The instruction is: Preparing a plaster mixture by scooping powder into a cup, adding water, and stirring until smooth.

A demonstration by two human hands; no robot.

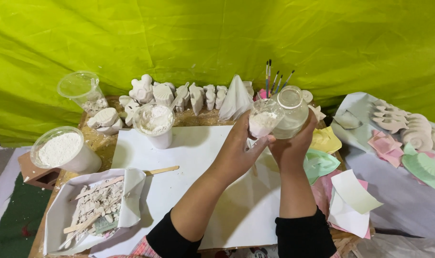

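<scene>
- My left hand (239, 148) is wrapped around a small clear cup (264, 117) with white powder in it. The fingers are curled tight on the cup's side.
- My right hand (290, 143) grips a clear glass jar (292, 111) with water in it. The jar is tilted, and its open mouth leans toward the cup.
- The cup and the jar touch each other, up in the air between my 2 hands, above the white sheet (179, 172) on the worktop (98, 143).
- Just past my hands, farther from me, is a row of white plaster figures (179, 93). A white paper cone (235, 100) stands beside them.
- Behind the jar, some paintbrushes (274, 79) stick up.
- To the left of my left hand stands a cup of white paste (155, 125). A flat wooden stick (160, 170) lies on the white sheet, nearer to me.
- Farther left is a big tub of white powder (62, 152). An almost empty clear cup (82, 91) stands behind it.
- Near my left elbow is a tray (57, 215) with broken white bits and more wooden sticks.
- To the right of my right hand lie thin plastic moulds (322, 153) in yellow and green, and a few sheets of paper (351, 200).
- Far right, more white shapes (408, 125) rest on a grey sheet.
- A green cloth (217, 33) hangs behind it all.
</scene>
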